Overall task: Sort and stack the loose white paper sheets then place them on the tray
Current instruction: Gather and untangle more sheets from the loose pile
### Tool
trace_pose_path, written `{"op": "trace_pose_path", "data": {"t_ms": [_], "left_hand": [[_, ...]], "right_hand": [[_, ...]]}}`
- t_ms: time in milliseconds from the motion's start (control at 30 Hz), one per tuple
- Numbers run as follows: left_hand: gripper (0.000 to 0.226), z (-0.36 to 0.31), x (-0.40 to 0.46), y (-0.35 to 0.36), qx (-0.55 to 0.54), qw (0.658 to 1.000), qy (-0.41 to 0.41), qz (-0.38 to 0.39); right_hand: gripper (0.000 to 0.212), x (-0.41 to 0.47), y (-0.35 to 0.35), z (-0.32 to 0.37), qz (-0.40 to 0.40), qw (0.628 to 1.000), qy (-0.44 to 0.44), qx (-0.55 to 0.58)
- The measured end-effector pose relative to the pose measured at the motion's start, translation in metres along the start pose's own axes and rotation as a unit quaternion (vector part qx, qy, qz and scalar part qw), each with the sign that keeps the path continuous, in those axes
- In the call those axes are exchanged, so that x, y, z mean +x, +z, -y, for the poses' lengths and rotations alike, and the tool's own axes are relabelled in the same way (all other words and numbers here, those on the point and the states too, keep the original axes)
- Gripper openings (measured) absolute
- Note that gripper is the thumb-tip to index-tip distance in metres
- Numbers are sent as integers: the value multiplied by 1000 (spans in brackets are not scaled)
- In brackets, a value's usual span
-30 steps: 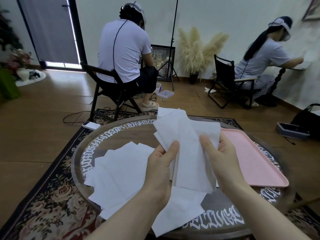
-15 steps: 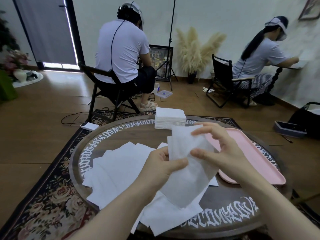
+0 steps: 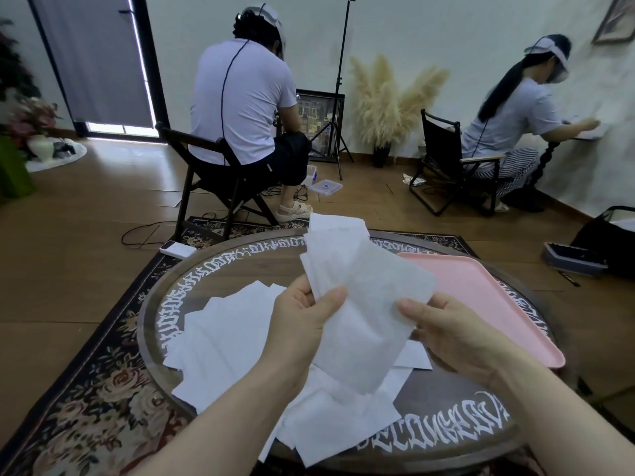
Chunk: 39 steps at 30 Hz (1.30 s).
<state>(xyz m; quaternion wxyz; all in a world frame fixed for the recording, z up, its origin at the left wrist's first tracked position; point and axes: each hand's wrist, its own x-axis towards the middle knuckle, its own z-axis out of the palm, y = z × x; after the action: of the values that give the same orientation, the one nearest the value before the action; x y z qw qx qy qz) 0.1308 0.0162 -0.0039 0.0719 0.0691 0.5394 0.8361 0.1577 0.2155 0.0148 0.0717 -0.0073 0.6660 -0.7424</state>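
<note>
I hold a small bundle of white paper sheets (image 3: 364,304) up above the round table. My left hand (image 3: 302,324) pinches the bundle's left edge between thumb and fingers. My right hand (image 3: 446,331) grips its right edge, thumb on top. Several loose white sheets (image 3: 226,338) lie spread over the left and near part of the table, partly under my arms. The pink tray (image 3: 488,297) sits on the table's right side with nothing on it. The raised bundle hides the far middle of the table.
The dark round table (image 3: 446,420) with white lettering stands on a floral rug (image 3: 86,400). Two seated people work beyond it, one on a folding chair (image 3: 213,176) straight ahead, one at the right wall. A white device (image 3: 177,249) lies on the floor.
The held bundle has been lifted and now covers the stack at the table's far side. My right hand shifted from above the sheets to their right edge.
</note>
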Motion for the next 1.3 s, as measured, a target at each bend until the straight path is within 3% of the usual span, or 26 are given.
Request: {"op": "trace_pose_path", "data": {"t_ms": [167, 267, 367, 467, 567, 633, 700, 767, 967, 1300], "left_hand": [[14, -2, 0, 5, 15, 998, 15, -51], [24, -7, 3, 3, 28, 995, 23, -88], [31, -13, 8, -4, 34, 995, 16, -94], [23, -14, 9, -8, 50, 997, -5, -60], [21, -12, 6, -4, 55, 998, -16, -11], [19, -10, 3, 1, 51, 998, -23, 15], [19, -9, 1, 4, 46, 998, -29, 37], [20, -9, 1, 6, 38, 997, -34, 49], [24, -10, 1, 6, 23, 996, -46, 67], [24, -14, -2, 7, -13, 995, -42, 86]], "right_hand": [[28, 2, 18, -16, -15, 1000, 1, -25], [34, 4, 18, -13, -97, 993, -68, -19], [22, 0, 8, 7, -169, 967, -190, -1], [20, -4, -3, 22, -148, 959, -236, 44], [24, -3, 2, 14, -60, 984, -155, 69], [36, 2, 6, 2, -26, 996, -81, 7], [34, 7, 11, -5, -22, 998, -50, -26], [31, 11, 11, -9, -37, 998, -50, -22], [49, 11, 13, -9, -60, 996, -54, -39], [45, 8, 22, -10, -89, 993, -67, -44]]}}
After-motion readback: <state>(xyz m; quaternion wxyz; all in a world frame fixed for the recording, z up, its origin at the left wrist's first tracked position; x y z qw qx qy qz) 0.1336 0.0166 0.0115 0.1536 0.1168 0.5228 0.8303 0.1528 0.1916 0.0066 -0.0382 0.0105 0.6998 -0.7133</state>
